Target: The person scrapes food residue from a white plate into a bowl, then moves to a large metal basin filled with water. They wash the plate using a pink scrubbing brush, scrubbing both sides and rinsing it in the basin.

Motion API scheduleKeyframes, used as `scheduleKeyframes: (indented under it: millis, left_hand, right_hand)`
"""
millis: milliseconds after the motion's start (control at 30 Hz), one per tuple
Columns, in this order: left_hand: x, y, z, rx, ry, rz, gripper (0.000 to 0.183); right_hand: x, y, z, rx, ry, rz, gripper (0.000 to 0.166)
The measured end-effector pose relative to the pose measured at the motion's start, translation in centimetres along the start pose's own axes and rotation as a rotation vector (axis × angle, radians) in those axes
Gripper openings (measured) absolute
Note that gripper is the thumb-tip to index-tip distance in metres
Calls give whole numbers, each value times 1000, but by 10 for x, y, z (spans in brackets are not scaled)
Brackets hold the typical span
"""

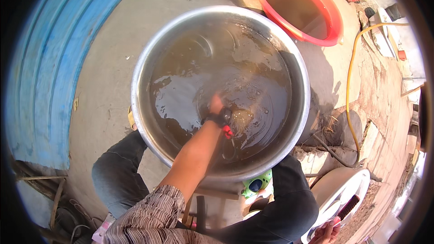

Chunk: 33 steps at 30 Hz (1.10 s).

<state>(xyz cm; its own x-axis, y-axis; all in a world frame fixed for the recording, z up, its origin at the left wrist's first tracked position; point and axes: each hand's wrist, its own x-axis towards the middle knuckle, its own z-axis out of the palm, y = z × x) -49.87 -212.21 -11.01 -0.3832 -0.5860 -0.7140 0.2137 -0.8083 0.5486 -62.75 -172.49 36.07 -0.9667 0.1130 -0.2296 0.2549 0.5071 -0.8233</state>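
Observation:
A large round metal basin (136, 84) full of murky brown water (183, 57) stands between my knees. My left hand (216, 104) reaches down into it. Its fingers are under the water and hidden, so what they touch does not show. A dark watch (222, 117) and a red band (227, 131) circle the wrist at the waterline, with ripples spreading around. At the lower right, my right hand (327, 233) grips a scrubbing brush (349, 207) by its pinkish-red handle, dark bristles pointing up and away. That brush is over the side of a white basin (363, 179) with white pieces inside.
Beyond the metal basin sits a red plastic tub (334, 37) of cloudy water. A yellow hose (349, 81) curves along the right. Blue corrugated sheeting (51, 67) borders the concrete floor (105, 74) at left. Under the basin's near rim shows a green slipper (262, 184).

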Motion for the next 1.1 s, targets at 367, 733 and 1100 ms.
scheduleKeyframes:
  millis: [367,733,1100]
  left_hand:
    - [-55,64,-26,1415,-89,804,29]
    - [-135,96,-35,397,-72,-4,63]
    - [-295,234,-13,461,-194,352,60]
  right_hand:
    - [-34,-69,37,201,-363,-76,11]
    - [-79,-87,140,67,-915,-130,43]
    - [-138,-2,258,9,-1215,-251,37]
